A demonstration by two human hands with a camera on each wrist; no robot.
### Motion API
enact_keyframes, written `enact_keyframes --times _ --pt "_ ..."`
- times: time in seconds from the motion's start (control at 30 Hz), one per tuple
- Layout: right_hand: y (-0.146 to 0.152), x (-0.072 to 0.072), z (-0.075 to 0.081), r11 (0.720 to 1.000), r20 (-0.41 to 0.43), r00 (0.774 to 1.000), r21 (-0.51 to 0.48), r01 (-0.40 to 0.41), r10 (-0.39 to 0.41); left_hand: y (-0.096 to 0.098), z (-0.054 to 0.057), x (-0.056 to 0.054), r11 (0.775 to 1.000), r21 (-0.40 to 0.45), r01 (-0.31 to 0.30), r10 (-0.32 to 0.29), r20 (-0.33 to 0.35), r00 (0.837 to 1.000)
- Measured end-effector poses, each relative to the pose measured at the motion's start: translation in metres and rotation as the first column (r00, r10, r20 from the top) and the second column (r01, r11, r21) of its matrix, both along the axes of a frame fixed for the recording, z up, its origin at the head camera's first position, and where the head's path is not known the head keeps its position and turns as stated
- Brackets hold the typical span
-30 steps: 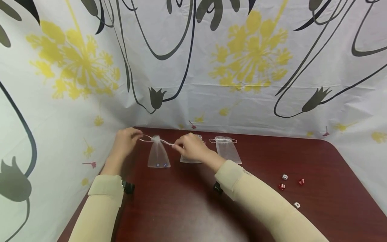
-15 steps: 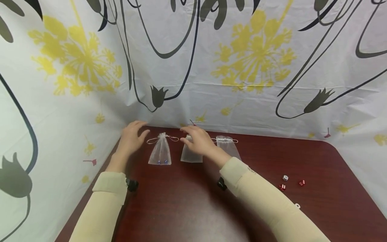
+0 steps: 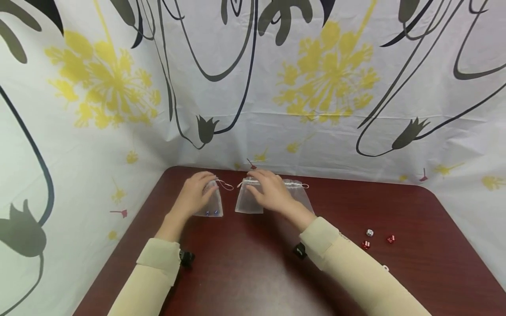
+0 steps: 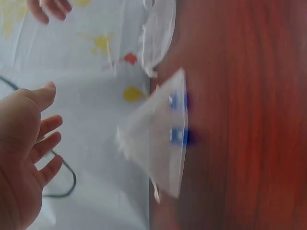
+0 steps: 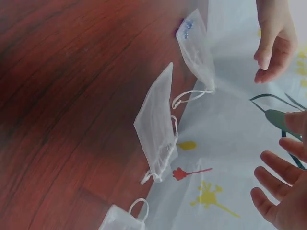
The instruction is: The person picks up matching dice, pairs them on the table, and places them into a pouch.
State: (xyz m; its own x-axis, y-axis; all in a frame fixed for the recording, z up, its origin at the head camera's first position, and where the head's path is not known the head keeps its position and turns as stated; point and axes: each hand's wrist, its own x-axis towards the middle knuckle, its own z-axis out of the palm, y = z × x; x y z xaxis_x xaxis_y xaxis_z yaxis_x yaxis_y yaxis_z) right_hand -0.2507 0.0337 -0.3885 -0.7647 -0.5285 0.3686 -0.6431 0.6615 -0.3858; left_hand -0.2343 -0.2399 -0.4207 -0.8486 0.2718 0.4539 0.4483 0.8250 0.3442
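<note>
On the left of the table lies a small white organza drawstring bag point(image 4: 153, 139), its neck gathered, with two blue dice point(image 4: 178, 136) at its bottom. My left hand point(image 3: 194, 193) hovers over this bag with relaxed fingers and holds nothing; it hides part of the bag in the head view. A flat second organza bag point(image 5: 157, 122) lies beside it, with a loose cord at its mouth. Over that one is my right hand point(image 3: 272, 191), fingers spread and nothing in its grasp. The third organza bag point(image 3: 302, 195) lies further right, partly behind the right hand.
Toward the right of the dark red wooden table point(image 3: 253, 263) lie red dice point(image 3: 391, 239) and white dice point(image 3: 369, 232). A white cloth point(image 3: 245, 131) printed with flowers hangs behind the table and along its left side.
Both hands have let go of the left bag's cords, which they were pulling apart. The left hand has since moved right over that bag; the right hand has shifted slightly right.
</note>
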Motion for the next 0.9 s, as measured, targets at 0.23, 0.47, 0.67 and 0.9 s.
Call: enact_keyframes --times 0.23,0.47,0.67,0.9 --pt "0.028 0.014 0.002 1.0 -0.077 0.997 0.017 0.008 -0.006 0.031 -0.001 0.017 0.995 0.001 0.104 -0.103 0.073 0.992" --pt "0.063 0.032 0.0 1.0 -0.129 0.991 0.004 0.021 -0.02 0.042 -0.004 0.026 0.984 -0.039 0.174 -0.171 0.08 0.982" --pt "0.089 0.045 -0.005 0.999 -0.136 0.99 -0.024 0.043 -0.046 0.048 -0.011 0.031 0.985 -0.084 0.154 -0.149 0.063 0.987" --pt "0.118 0.056 -0.009 0.997 -0.169 0.982 -0.027 0.075 -0.079 0.058 -0.02 0.039 0.983 -0.075 0.168 -0.154 0.167 0.974"
